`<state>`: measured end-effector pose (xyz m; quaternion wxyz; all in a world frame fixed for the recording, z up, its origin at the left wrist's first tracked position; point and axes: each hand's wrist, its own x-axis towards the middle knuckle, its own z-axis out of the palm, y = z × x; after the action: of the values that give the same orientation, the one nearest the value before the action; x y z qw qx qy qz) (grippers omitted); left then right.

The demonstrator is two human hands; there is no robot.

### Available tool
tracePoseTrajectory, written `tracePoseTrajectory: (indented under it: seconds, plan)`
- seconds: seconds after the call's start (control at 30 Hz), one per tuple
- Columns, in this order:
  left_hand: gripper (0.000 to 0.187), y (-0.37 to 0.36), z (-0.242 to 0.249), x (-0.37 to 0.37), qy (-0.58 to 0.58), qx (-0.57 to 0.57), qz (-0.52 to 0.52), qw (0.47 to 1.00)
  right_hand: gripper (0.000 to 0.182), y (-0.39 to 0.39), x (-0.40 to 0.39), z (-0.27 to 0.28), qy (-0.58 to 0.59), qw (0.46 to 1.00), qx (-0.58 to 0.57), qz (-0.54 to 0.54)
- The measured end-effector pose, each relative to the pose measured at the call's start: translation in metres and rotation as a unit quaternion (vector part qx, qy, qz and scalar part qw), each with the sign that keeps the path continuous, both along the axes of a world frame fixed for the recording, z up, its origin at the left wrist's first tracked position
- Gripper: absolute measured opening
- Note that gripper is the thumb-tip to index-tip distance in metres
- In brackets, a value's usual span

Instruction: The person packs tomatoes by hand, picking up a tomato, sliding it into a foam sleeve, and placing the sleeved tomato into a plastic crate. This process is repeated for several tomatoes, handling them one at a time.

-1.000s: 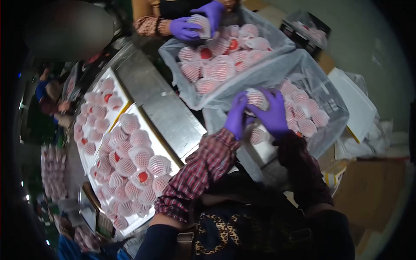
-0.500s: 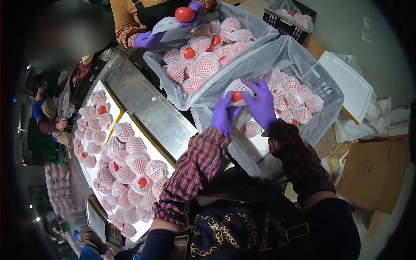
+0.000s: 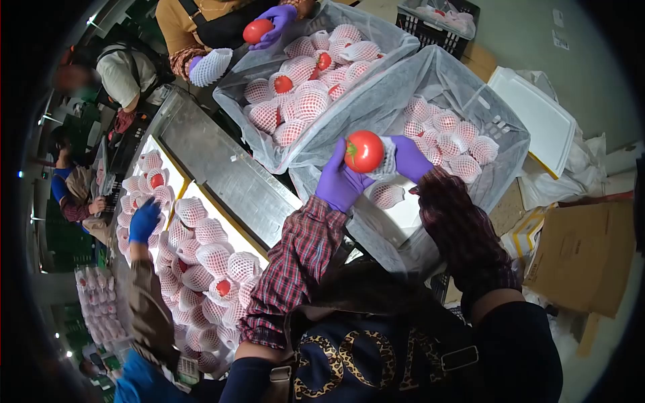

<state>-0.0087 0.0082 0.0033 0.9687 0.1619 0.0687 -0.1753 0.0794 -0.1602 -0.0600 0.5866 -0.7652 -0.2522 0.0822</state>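
Bare tomato held over the right-hand crate

Centre frame, the left hand (image 3: 339, 183) cups a red tomato (image 3: 363, 151); the right hand (image 3: 408, 158) pinches its white foam net (image 3: 387, 156), peeled to the tomato's right. Both hang above the plastic-lined crate (image 3: 500, 121) of netted fruit; no writing is readable.

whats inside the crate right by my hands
The crate has a clear liner and holds red fruits in white foam nets, heaped along the far side. The near bottom is bare. Whatever lies under the heap is covered.
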Motion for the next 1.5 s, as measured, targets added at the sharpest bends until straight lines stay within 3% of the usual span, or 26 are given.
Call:
tracePoseTrajectory:
  seconds: [0.07,0.17,0.3,0.37,0.43,0.47,0.57,0.6,0.73,0.93,0.97,1.03,1.07,1.17,1.27,1.33,1.37,1.43,1.47,1.5]
  plan:
    - [0.053,-0.001,-0.001,0.001,0.022,0.015,0.030,0.999,0.040,-0.003,0.000,0.032,0.010,0.999,-0.030,-0.022]
    - [0.051,-0.003,-0.007,0.006,0.064,0.062,0.078,0.993,0.044,0.000,-0.008,0.077,0.035,0.988,0.150,0.013]
    - [0.045,-0.004,-0.034,0.012,0.076,0.084,0.090,0.989,0.046,0.016,-0.030,0.074,-0.107,0.986,-0.018,0.126]
    - [0.039,-0.004,-0.039,0.013,0.074,0.103,0.101,0.987,0.042,0.016,-0.028,0.079,0.024,0.993,0.077,0.090]
    - [0.035,-0.005,-0.046,0.015,0.077,0.243,0.177,0.951,0.041,0.011,-0.021,0.084,0.170,0.973,0.144,0.058]
    - [0.034,-0.007,-0.051,0.016,0.079,0.309,0.214,0.923,0.045,0.012,-0.021,0.085,0.244,0.950,0.194,-0.019]
    - [0.035,-0.012,-0.016,0.008,0.136,0.425,0.154,0.882,0.054,0.005,-0.011,0.067,0.366,0.911,0.190,-0.011]
    - [0.039,-0.008,-0.016,0.010,0.103,0.450,0.113,0.880,0.054,0.006,-0.013,0.068,0.370,0.912,0.173,-0.031]
    - [0.044,-0.017,-0.011,0.003,-0.098,0.401,0.086,0.907,0.057,0.010,-0.019,0.067,0.332,0.935,0.103,-0.066]
    - [0.042,-0.008,-0.008,0.004,-0.014,0.334,0.087,0.939,0.039,0.008,-0.016,0.061,0.226,0.968,0.045,-0.099]
    - [0.042,-0.008,-0.007,0.004,0.000,0.269,0.086,0.959,0.036,0.008,-0.015,0.062,0.207,0.970,0.050,-0.114]
    - [0.041,-0.010,0.001,0.003,0.029,0.136,0.084,0.987,0.031,0.012,-0.014,0.057,0.063,0.987,0.103,-0.103]
    - [0.041,-0.010,0.000,0.004,0.027,0.126,0.078,0.989,0.032,0.015,-0.013,0.054,-0.010,0.987,0.128,-0.096]
    - [0.043,-0.005,-0.011,0.007,0.031,0.121,0.068,0.990,0.043,0.027,-0.036,0.081,-0.020,0.997,0.078,-0.001]
    - [0.045,-0.001,-0.024,0.008,0.080,0.189,0.076,0.976,0.051,0.022,-0.027,0.069,0.076,0.991,0.107,0.015]
    - [0.046,-0.001,-0.022,0.011,0.143,0.259,0.095,0.950,0.048,0.020,-0.025,0.074,0.081,0.984,0.156,-0.005]
    - [0.046,-0.001,-0.022,0.011,0.108,0.211,0.070,0.969,0.046,0.019,-0.024,0.076,0.085,0.980,0.181,-0.013]
    - [0.048,-0.003,-0.004,0.005,0.037,0.112,0.023,0.993,0.042,0.018,-0.020,0.065,-0.058,0.995,0.082,0.007]
    - [0.048,-0.005,-0.010,0.006,0.002,0.045,0.052,0.998,0.040,0.017,-0.018,0.060,-0.130,0.991,0.034,0.017]
    - [0.048,-0.006,-0.006,0.005,0.005,0.012,0.054,0.998,0.037,0.018,-0.019,0.066,-0.061,0.995,0.070,0.028]
